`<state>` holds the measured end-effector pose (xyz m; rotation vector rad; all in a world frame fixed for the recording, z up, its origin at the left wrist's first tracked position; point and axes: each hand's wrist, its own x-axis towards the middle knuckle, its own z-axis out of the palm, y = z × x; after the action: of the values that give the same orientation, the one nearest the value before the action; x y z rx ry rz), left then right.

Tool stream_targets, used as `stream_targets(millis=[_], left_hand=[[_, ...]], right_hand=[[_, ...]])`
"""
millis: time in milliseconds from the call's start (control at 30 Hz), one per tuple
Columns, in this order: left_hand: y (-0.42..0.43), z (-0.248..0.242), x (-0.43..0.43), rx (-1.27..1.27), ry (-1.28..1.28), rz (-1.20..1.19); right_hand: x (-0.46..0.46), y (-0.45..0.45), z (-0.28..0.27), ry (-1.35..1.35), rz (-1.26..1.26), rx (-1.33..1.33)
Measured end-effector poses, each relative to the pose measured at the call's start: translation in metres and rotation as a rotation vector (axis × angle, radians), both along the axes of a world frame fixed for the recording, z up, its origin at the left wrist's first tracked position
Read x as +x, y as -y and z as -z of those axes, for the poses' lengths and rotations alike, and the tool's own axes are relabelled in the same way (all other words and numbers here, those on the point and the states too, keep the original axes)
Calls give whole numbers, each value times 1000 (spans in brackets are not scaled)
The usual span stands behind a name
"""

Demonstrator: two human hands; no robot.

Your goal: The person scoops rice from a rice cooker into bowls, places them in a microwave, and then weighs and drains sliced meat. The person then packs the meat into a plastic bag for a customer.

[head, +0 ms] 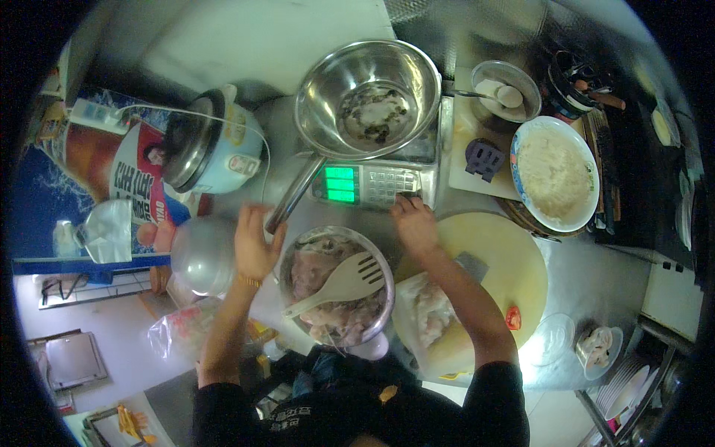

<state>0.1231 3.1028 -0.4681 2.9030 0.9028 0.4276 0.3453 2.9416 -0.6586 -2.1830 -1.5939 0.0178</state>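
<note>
A deep stainless steel pan (313,106) with a long handle rests on a digital scale (391,184) whose green display is lit. Dark bits and a little pale matter lie in its bottom. Beside the end of the pan handle is my left hand (256,240), thumb spread from the fingers and nothing in the palm. My right hand (414,222) has its fingertips at the lower right of the scale's keypad and holds nothing. Between my forearms stands a metal bowl (385,313) of raw meat, with a white slotted plastic spatula (346,282) lying across it.
A round yellow cutting board (503,246) bears a tomato piece (513,318) and a plastic bag (424,335) of pale food. To the right are a bowl of white powder (553,167) and a smaller metal bowl (480,70) with a ladle. A rice cooker (234,145) stands left.
</note>
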Motion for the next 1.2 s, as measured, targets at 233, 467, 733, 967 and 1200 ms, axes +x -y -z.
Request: stream_targets(millis=[233, 467, 733, 967, 1200], left_hand=[[102, 36, -137, -391, -159, -301], [117, 68, -191, -963, 121, -470], [85, 18, -143, -762, 78, 89], [74, -9, -82, -85, -523, 439], [0, -96, -134, -177, -539, 505]], right_hand=[[-7, -1, 5, 73, 15, -62], [-16, 0, -4, 152, 39, -87], [-77, 69, -106, -890, 313, 459], [-252, 144, -34, -1001, 574, 490], [-239, 146, -19, -875, 725, 275]])
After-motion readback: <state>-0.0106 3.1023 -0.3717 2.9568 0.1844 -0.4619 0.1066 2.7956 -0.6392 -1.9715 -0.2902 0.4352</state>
